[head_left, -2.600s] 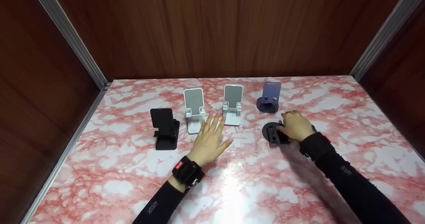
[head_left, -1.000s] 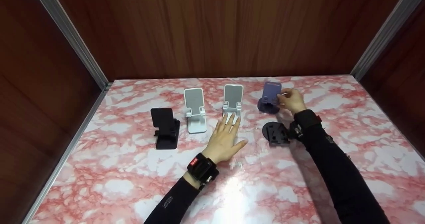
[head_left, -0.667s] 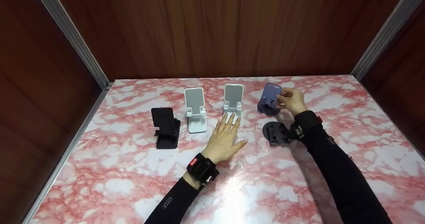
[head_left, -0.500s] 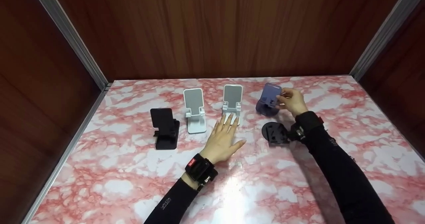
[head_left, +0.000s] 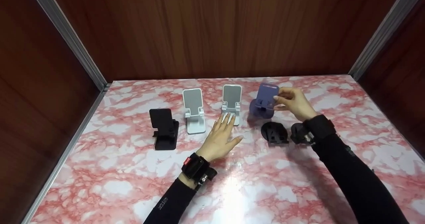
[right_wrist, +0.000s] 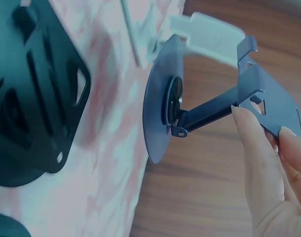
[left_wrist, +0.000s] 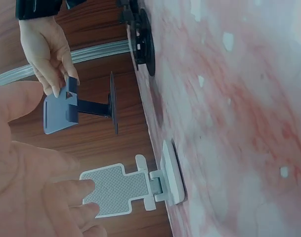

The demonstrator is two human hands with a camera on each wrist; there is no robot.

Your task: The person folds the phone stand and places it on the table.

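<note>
In the head view my right hand (head_left: 295,102) pinches the edge of a purple phone stand (head_left: 267,96) between thumb and fingers. The right wrist view shows the stand's round base (right_wrist: 157,103) and its hinged arm (right_wrist: 209,111). From the left wrist, that base (left_wrist: 113,103) appears raised off the tabletop. My left hand (head_left: 217,139) holds nothing, its fingers spread, just in front of a white phone stand (head_left: 232,96) with a grey pad. Its fingertips overlap that stand's base in the head view.
Left of them stand another white phone stand (head_left: 193,101) and a black one (head_left: 162,121). A folded black stand (head_left: 275,132) lies near the right forearm, a second black piece (head_left: 298,131) partly behind the wrist. Wooden panels (head_left: 225,31) enclose the marbled table (head_left: 116,187).
My right hand moved from the folded black stand to the purple one, tilted it and shifted it left and nearer. My left hand moved rightward, to the front of the white stand.
</note>
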